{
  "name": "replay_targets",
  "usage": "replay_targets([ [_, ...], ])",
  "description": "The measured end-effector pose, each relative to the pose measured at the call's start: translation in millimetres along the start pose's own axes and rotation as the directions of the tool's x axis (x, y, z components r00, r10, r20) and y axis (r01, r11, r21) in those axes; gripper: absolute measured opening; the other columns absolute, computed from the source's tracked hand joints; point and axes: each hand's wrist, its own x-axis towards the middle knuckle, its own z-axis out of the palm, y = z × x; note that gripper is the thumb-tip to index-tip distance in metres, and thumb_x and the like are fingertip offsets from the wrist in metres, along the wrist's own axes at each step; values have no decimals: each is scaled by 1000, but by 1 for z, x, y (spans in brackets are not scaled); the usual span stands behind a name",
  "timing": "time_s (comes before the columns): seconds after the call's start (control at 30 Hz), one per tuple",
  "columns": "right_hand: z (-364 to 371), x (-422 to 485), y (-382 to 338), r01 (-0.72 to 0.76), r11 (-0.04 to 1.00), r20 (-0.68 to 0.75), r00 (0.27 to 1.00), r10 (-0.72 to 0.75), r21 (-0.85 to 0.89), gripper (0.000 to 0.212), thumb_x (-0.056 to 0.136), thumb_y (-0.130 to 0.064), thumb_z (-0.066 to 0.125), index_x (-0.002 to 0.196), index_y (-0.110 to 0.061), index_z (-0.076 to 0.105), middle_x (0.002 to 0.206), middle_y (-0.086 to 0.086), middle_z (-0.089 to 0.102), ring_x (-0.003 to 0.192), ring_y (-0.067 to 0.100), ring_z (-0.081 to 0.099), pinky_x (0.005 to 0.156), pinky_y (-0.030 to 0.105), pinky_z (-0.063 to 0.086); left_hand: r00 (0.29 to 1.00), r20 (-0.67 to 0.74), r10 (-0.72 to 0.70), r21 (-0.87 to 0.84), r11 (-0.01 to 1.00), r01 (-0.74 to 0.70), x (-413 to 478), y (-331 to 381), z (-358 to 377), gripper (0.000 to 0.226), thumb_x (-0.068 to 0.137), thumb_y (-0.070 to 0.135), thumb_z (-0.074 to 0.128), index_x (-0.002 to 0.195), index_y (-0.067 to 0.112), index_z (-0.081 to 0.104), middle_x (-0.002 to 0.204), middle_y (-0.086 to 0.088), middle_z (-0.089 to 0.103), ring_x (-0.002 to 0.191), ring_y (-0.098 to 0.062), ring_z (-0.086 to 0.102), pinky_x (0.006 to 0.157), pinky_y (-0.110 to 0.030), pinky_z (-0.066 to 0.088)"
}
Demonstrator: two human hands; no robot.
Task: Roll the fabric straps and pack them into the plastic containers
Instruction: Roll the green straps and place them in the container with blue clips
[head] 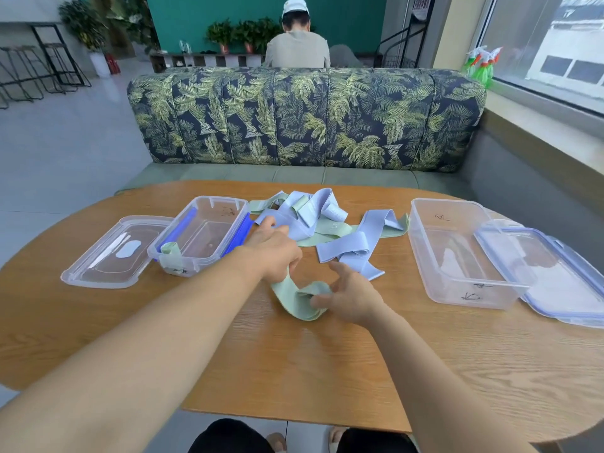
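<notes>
Far left on the wooden table [294, 371], a clear lid [108, 256] lies flat, touching the left container [225, 199], where one rolled green strap [170, 249] sits in the near corner. Moving in, the left hand [274, 253] has its fingers curled around one end of a loose green strap [299, 302], which loops on the table in front of the tangled pile of straps [310, 217]. The right hand [351, 295] is spread wide, fingertips at the loop's fold. Further right stands the right container [470, 292], its lid [562, 289] against the far side.
</notes>
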Motion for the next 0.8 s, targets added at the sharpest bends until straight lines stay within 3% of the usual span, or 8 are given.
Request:
replay_targets([
  [0.1,-1,-1,3,-62,943,96,995,32,327,104,65,-29,87,149,-14,28,121,4,58,106,18,60,83,27,50,991,-131,40,81,996,-30,25,-7,4,32,77,5,58,90,34,63,100,1,41,127,-38,27,103,-48,34],
  [0.23,5,-11,10,-108,912,137,989,58,395,64,71,-13,84,124,-13,49,101,-1,64,82,12,62,72,31,52,952,-288,102,218,975,-39,35,-3,15,50,77,1,58,121,25,55,128,1,46,130,-24,29,110,-44,19],
  [0.33,8,-16,15,-96,903,141,989,40,418,45,75,-10,79,110,-15,52,89,-2,60,70,13,58,59,31,46,939,-342,-31,54,997,52,27,2,36,47,85,7,54,127,26,54,132,3,44,127,-21,34,103,-38,25],
  [0.4,9,-21,17,-58,910,134,991,3,410,23,78,-8,75,94,-16,60,78,-3,56,62,10,52,54,28,42,919,-346,-188,-171,976,135,15,4,51,37,90,13,51,121,32,58,127,7,50,121,-18,42,97,-35,28],
  [0.5,10,-33,20,-30,919,145,989,-29,392,14,76,-7,74,76,-17,64,72,-2,59,63,14,51,56,28,43,878,-238,-416,-559,797,227,-12,11,75,20,92,20,52,102,32,65,113,9,61,106,-17,57,95,-34,37],
  [0.6,13,-46,24,-30,891,124,992,-30,453,14,76,-5,75,75,-13,64,66,1,60,56,13,50,52,24,44,901,-96,-423,-859,492,140,-45,30,95,15,87,18,60,81,30,65,94,10,70,89,-11,64,89,-32,50],
  [0.7,22,-63,28,-41,843,99,995,-15,536,16,78,0,71,76,-13,63,66,4,60,53,13,49,53,27,42,933,-67,-354,-962,272,34,-83,59,101,15,86,13,63,85,26,70,88,4,72,77,-7,62,75,-20,49],
  [0.8,37,-80,30,-28,787,94,995,-38,616,21,75,5,68,79,-14,61,81,10,63,71,25,50,68,40,38,932,-59,-357,-988,153,-3,-111,76,99,17,76,25,59,88,26,71,89,8,71,83,-5,62,74,-15,46],
])
